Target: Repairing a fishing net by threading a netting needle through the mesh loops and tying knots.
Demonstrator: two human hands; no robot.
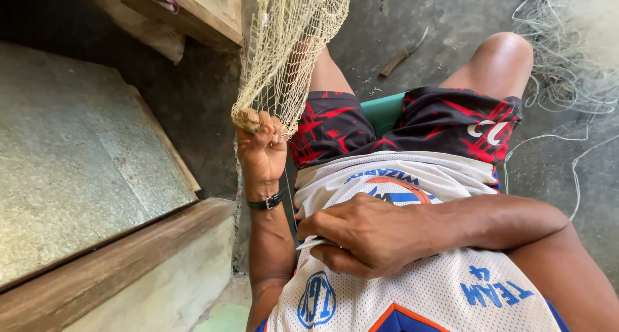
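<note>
My left hand [261, 148], with a dark watch on its wrist, is raised and gripping the lower edge of a yellowish fishing net [290, 45] that hangs down from above. My right hand [364, 235] lies across my belly, fingers closed around a thin pale flat tool [308, 244] whose tip sticks out to the left. A fine line [289, 193] runs from the net down toward that tool. I am seated, wearing a white mesh jersey and red-and-black shorts.
A green seat [382, 109] shows between my thighs. To the left lie a grey slab [71, 158] and a wooden beam [109, 274]. A pile of pale tangled net line [567, 54] lies on the concrete floor at the right.
</note>
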